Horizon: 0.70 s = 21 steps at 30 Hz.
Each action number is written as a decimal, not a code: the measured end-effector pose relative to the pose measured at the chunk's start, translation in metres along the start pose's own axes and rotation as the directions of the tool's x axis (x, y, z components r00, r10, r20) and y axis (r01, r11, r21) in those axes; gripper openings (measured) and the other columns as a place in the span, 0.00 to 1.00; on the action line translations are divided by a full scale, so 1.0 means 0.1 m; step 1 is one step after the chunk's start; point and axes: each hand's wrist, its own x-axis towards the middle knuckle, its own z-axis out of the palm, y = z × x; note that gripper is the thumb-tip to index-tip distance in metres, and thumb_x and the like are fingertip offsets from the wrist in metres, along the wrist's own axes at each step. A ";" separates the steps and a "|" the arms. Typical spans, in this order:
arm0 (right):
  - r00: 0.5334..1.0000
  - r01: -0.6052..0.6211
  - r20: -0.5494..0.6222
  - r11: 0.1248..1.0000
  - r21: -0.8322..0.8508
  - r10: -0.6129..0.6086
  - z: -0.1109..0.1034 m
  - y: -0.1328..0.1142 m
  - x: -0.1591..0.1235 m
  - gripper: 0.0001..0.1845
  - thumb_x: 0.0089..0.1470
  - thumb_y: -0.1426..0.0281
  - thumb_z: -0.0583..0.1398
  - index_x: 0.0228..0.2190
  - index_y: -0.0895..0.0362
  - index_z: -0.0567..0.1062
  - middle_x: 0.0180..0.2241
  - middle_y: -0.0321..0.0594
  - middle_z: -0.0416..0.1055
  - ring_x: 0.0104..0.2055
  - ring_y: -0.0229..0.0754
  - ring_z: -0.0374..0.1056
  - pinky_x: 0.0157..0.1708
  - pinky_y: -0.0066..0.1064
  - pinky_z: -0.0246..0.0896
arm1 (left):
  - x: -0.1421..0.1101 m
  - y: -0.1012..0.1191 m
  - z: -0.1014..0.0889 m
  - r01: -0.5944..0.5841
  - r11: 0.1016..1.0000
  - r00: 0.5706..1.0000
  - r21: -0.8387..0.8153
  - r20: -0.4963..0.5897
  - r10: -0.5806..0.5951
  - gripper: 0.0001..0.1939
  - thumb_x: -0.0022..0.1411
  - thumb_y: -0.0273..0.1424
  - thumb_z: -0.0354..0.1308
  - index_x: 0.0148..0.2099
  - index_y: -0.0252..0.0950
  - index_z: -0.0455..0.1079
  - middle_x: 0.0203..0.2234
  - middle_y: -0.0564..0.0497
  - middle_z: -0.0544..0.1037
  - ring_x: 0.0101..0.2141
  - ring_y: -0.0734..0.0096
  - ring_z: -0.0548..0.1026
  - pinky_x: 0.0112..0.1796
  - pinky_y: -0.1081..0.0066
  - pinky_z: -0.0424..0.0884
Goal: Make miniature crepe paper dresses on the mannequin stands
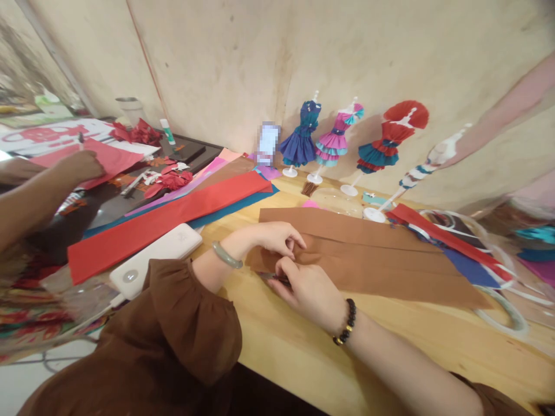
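Beige wall (217,75) | wooden table (286,341) | brown paper (373,254) | left grip (276,236): can't tell | right grip (315,287) round dark tool (281,279)

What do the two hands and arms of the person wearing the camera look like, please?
The left hand is ungloved; that arm has a smooth grey-green bangle and a puffed brown sleeve with a gathered end. The right hand is also ungloved, with a black bead bracelet with gold-coloured beads.

No text is legible: red markings (56,136) on the white sheet (105,126) and the power bank's (162,253) display (130,276) are too blurred.
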 end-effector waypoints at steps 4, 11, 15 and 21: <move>1.000 0.006 -0.012 1.000 0.030 -0.005 0.02 -0.02 0.02 0.08 0.58 0.65 0.57 0.32 0.55 0.65 0.25 0.34 0.73 0.24 0.38 0.69 0.22 0.28 0.44 | 0.01 -0.02 0.01 -0.001 1.000 1.000 -0.011 0.000 0.001 0.25 0.52 0.32 0.63 0.54 0.38 0.71 0.28 0.55 0.77 0.26 0.77 0.72 0.25 0.79 0.62; 1.000 0.011 0.011 0.999 -0.033 -0.011 0.04 -0.02 0.03 0.08 0.59 0.65 0.57 0.31 0.56 0.66 0.24 0.35 0.73 0.24 0.39 0.69 0.21 0.29 0.42 | 0.00 -0.01 0.00 -0.025 0.999 1.000 -0.026 -0.004 0.024 0.25 0.53 0.31 0.63 0.54 0.36 0.71 0.27 0.55 0.77 0.26 0.77 0.72 0.25 0.79 0.63; 1.000 0.017 0.010 0.999 -0.041 -0.017 0.03 -0.01 0.00 0.07 0.59 0.66 0.57 0.32 0.56 0.67 0.25 0.36 0.74 0.24 0.39 0.70 0.22 0.29 0.42 | 0.00 -0.01 0.00 -0.003 1.000 1.000 -0.018 0.001 0.003 0.25 0.53 0.32 0.63 0.54 0.36 0.71 0.28 0.54 0.77 0.26 0.76 0.73 0.24 0.79 0.62; 1.000 -0.014 0.028 1.000 -0.014 0.014 0.02 -0.02 -0.01 0.07 0.59 0.65 0.57 0.33 0.56 0.67 0.25 0.36 0.74 0.25 0.40 0.71 0.22 0.29 0.42 | 0.02 -0.04 0.01 -0.010 0.999 1.000 -0.033 0.005 0.010 0.24 0.53 0.32 0.63 0.54 0.37 0.71 0.29 0.54 0.78 0.27 0.76 0.73 0.26 0.79 0.63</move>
